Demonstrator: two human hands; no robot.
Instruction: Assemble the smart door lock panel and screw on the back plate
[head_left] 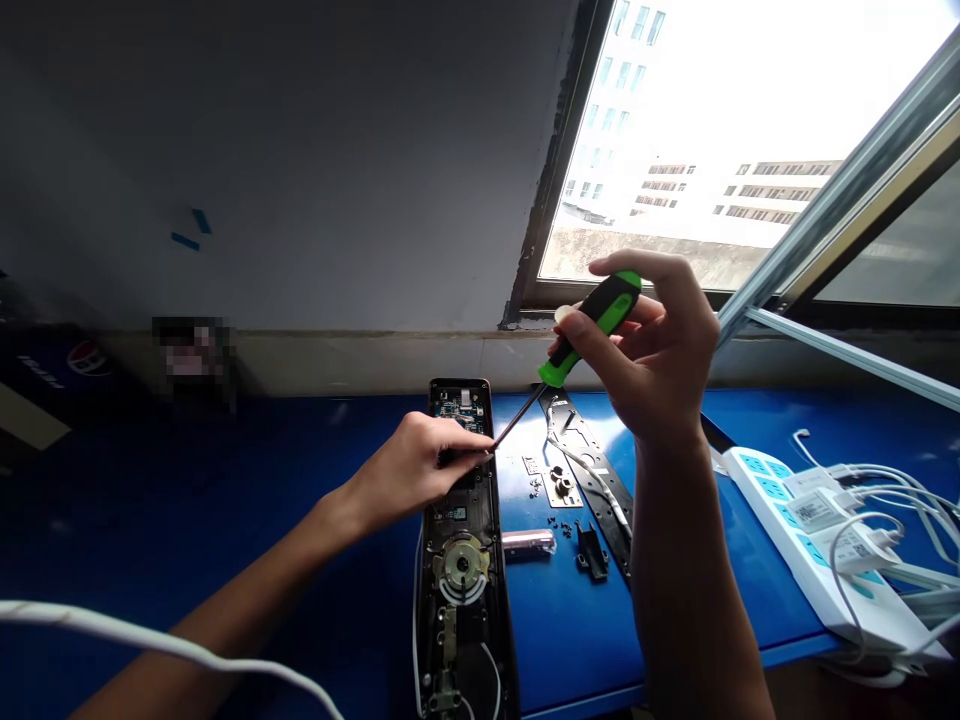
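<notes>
My right hand (649,345) is wrapped round the green and black handle of a screwdriver (600,325), which slants down to the left. My left hand (427,465) pinches at the screwdriver's tip, over the right edge of a long black device housing (465,520). Whether a small screw sits between those fingertips is too small to tell. The open housing shows a circuit board (459,405) at its far end and a round metal mechanism (463,565) nearer me.
Right of the housing, the blue table (555,620) holds a long black plate (592,450), a square metal part (562,487), small screws, a silvery cylinder (529,543) and a black bracket (592,552). A white power strip (795,540) with cables lies further right. A white cable (150,640) crosses the lower left.
</notes>
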